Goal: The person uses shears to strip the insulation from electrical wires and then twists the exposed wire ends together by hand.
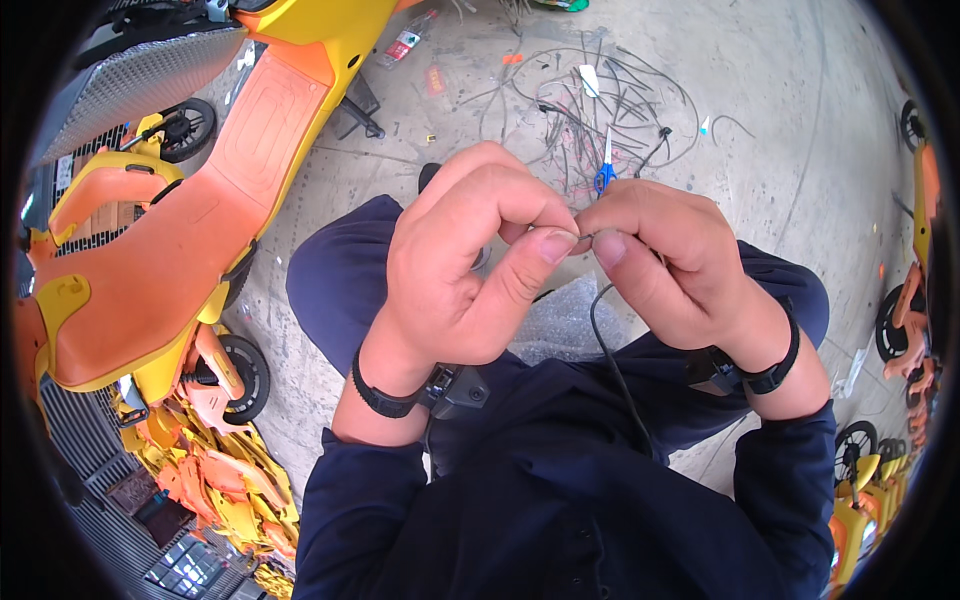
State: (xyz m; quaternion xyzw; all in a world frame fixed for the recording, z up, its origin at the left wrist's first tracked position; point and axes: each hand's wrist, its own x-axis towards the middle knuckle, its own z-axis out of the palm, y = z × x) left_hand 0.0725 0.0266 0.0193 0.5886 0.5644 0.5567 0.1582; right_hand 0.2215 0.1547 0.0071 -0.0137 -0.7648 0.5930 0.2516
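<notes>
My left hand (455, 265) and my right hand (680, 265) meet at the fingertips above my lap, each closed in a pinch of thumb and forefinger. Between them shows a short bit of thin dark wire (587, 238); most of it is hidden by the fingers. From just below my right thumb a black cable (613, 365) curves down across my lap. Whether it joins the pinched bit, I cannot tell. Under the hands lies a piece of clear bubble wrap (575, 320), between my legs.
Ahead on the concrete floor lies a tangle of cut dark cables (610, 110), with blue-handled scissors (606, 175) at its near edge. Plastic bottles (408, 40) lie farther left. An orange and yellow scooter (200, 220) stands close on my left; more scooters (905, 300) line the right.
</notes>
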